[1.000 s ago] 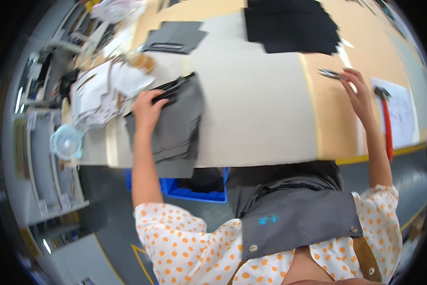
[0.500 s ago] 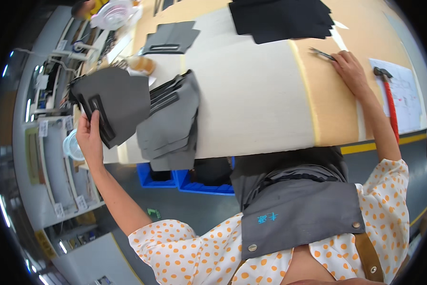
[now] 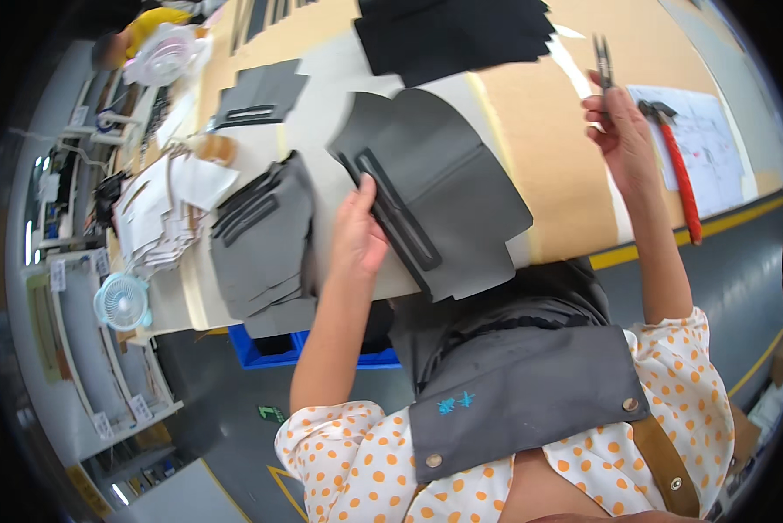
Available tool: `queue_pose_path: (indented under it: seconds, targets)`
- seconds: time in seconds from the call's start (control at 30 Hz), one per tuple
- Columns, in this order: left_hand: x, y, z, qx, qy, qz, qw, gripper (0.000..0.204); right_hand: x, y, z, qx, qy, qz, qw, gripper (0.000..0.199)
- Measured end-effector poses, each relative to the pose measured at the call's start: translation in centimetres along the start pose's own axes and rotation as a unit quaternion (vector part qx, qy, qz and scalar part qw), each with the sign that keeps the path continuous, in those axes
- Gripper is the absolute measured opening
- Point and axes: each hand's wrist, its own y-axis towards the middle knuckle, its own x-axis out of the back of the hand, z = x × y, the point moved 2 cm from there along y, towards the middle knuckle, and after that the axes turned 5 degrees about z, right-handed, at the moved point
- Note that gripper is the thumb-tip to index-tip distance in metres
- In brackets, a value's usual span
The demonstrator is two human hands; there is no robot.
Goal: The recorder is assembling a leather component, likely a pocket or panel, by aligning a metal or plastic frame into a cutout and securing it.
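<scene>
My left hand (image 3: 358, 235) pinches a large grey panel (image 3: 461, 166) by its slotted edge, thumb on top. A long black-rimmed slot runs along that side, and the panel is held over the table's near part. Out to the right, my right hand (image 3: 625, 144) is raised above the table, closed around small thread snips (image 3: 602, 61) whose blades point away from me. Left of the held panel lies a stack of similar grey panels (image 3: 265, 244) with black-rimmed slots, its near end hanging over the table edge.
Farther off are smaller grey pieces (image 3: 265, 84) and a black pile of panels (image 3: 452, 39). A red-handled hammer (image 3: 681, 179) lies partly on a drawn paper sheet (image 3: 710, 157). White paper pieces (image 3: 160, 209) and a light-blue fan (image 3: 123, 302) are at left; blue bins (image 3: 265, 356) stand below.
My left hand has brought the grey panel rightward from the far left to in front of me. My right hand has lifted the snips off the table and turned them upright.
</scene>
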Motion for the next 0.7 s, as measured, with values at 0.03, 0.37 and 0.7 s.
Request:
queue_pose_path:
  seconds: [0.03, 0.37, 0.7]
  targets:
    - [-0.2, 0.1, 1.6, 0.015, -0.004, 0.004, 1.0, 0.027, -0.7, -0.5, 0.0, -0.025, 0.012, 0.024, 0.999, 0.044]
    - [-2.9, -2.9, 3.0, 0.019, 0.197, 0.029, 0.98, 0.025, -9.5, -4.2, -4.2, -0.247, 0.008, 0.158, 0.956, 0.02]
    - [-2.9, -4.7, 4.1, 0.067, 0.159, 0.02, 0.985, 0.021, -14.2, -5.1, -8.7, -0.18, -0.169, 0.211, 0.946, 0.032]
